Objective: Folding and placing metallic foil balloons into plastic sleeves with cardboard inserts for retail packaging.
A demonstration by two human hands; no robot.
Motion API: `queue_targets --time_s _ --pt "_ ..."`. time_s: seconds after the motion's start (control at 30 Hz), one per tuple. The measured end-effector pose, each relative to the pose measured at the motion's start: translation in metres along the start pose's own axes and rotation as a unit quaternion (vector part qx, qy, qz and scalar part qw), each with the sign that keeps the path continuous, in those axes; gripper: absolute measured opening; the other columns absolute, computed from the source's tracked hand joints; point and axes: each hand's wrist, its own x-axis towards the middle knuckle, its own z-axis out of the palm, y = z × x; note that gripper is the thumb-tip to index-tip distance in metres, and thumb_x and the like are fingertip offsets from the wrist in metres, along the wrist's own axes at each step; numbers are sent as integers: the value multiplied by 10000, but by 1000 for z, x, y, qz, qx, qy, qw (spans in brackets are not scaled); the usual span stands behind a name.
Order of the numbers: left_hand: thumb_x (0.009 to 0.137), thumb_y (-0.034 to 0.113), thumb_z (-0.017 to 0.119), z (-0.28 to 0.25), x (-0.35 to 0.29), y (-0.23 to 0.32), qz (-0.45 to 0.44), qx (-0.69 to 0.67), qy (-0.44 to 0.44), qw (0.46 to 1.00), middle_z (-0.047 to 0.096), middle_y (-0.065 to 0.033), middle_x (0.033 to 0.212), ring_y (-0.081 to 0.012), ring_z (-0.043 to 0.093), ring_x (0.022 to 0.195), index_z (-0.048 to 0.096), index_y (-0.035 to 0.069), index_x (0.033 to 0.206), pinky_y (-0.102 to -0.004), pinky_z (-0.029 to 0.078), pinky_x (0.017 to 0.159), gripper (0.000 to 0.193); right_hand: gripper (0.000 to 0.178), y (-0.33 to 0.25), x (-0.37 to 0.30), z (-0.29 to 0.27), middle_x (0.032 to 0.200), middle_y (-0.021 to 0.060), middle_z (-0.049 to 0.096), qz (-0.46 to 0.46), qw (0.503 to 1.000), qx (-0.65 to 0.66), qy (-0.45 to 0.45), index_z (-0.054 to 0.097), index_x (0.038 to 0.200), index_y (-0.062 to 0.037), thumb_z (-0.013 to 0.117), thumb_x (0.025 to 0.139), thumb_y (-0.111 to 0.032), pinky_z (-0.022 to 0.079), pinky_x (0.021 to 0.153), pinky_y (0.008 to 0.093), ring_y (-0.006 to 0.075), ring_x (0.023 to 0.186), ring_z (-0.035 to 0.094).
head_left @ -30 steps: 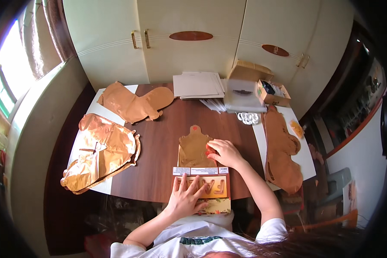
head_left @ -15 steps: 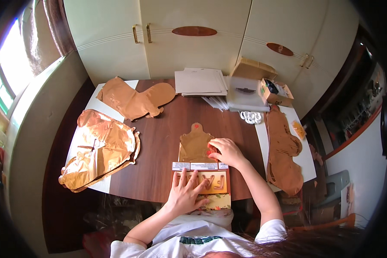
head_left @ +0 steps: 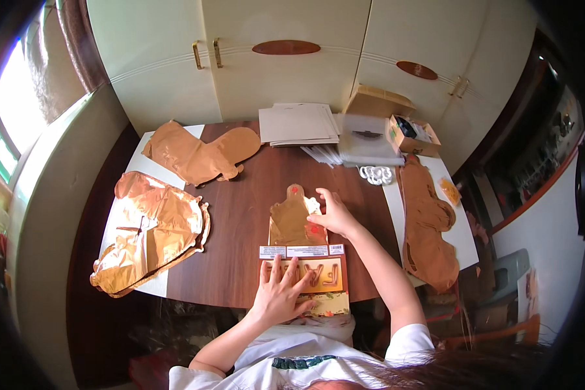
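Note:
My left hand (head_left: 281, 291) lies flat with fingers spread over a yellow and orange printed card (head_left: 337, 270) at the table's front edge. The card carries a white label strip along its far side and pictures of balloon letters. Beyond the strip lies a flat copper-coloured foil piece (head_left: 286, 220), its far end narrowing to a tab with a red mark. My right hand (head_left: 337, 214) is at the foil's right edge, thumb and fingers apart. A shiny patch of foil shows beside its fingertips; whether they touch it I cannot tell.
Flat copper foil balloons (head_left: 151, 221) lie on the left, with another foil shape (head_left: 198, 156) behind. More foil (head_left: 426, 227) lies on the right near a small yellow packet (head_left: 450, 192). Grey cards (head_left: 299, 123), a white coil (head_left: 376, 175) and an open box (head_left: 415, 136) stand farther back.
My right hand has moved away from me along the foil's right edge, its fingers spreading apart. The foil's right edge is more exposed. My left hand stays on the card.

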Motion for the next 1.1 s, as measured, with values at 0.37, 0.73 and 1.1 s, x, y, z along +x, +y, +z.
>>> queue_targets --time_s 0.37,0.73,1.1 --pt "831 608 444 3 -2 0 -3 -8 0 1000 316 -208 1419 -518 254 1279 414 253 1354 -657 176 1009 633 210 -17 -27 -9 892 68 667 -38 995 27 -88 640 928 19 703 782 -119 485 688 259 92 771 590" --pt "815 606 460 -14 6 0 -21 -41 -160 986 507 -151 1272 -355 391 1250 485 227 1299 -631 126 1031 615 362 -7 -109 9 1120 129 619 -283 953 -95 -51 595 1036 -54 615 687 39 486 912 387 281 1077 578" --pt "778 646 503 12 -3 -4 6 -42 40 998 612 -71 1159 -232 516 1165 604 239 1180 -574 63 1085 581 307 -4 -116 16 1111 113 628 -303 938 -167 -30 597 1081 -32 475 800 -17 449 974 381 250 1089 576"
